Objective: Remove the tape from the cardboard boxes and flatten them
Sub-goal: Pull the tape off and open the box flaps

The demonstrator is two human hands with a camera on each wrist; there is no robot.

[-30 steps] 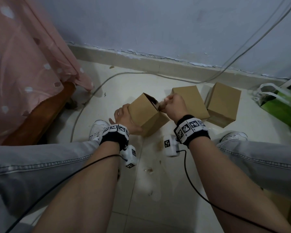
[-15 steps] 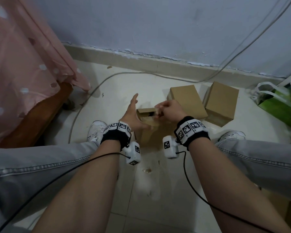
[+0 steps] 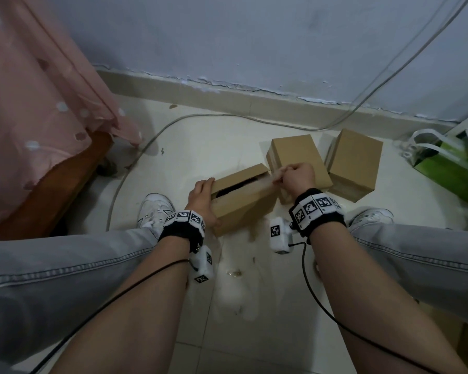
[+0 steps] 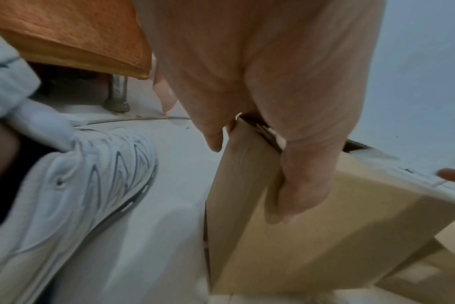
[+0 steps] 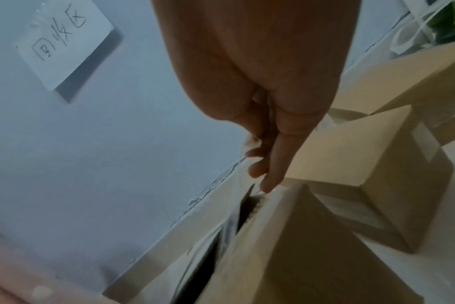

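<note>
A brown cardboard box [image 3: 243, 203] lies lengthwise between my knees, its top seam gaping dark. My left hand [image 3: 201, 197] grips its left end; in the left wrist view the thumb [image 4: 303, 185] lies on the near face of the box [image 4: 312, 246] and the fingers wrap the end. My right hand [image 3: 295, 178] is fisted at the box's right end and pinches a pale strip of tape [image 3: 274, 176] that stretches from the seam. The right wrist view shows the hand [image 5: 262, 156] above the open seam of the box [image 5: 286, 257]. Two closed boxes [image 3: 299, 157] [image 3: 353, 163] stand behind.
A pink dotted cloth [image 3: 38, 103] hangs over a wooden bed frame [image 3: 52, 190] at the left. A grey cable [image 3: 173, 122] curves over the pale floor by the wall. A green bag [image 3: 451, 168] lies at the right. My white shoes [image 3: 154, 211] [image 3: 373, 215] flank the box.
The box, earlier tilted up on end, now lies lower and lengthwise. My left hand let go, opened, then took the left end. My right hand moved right with the tape.
</note>
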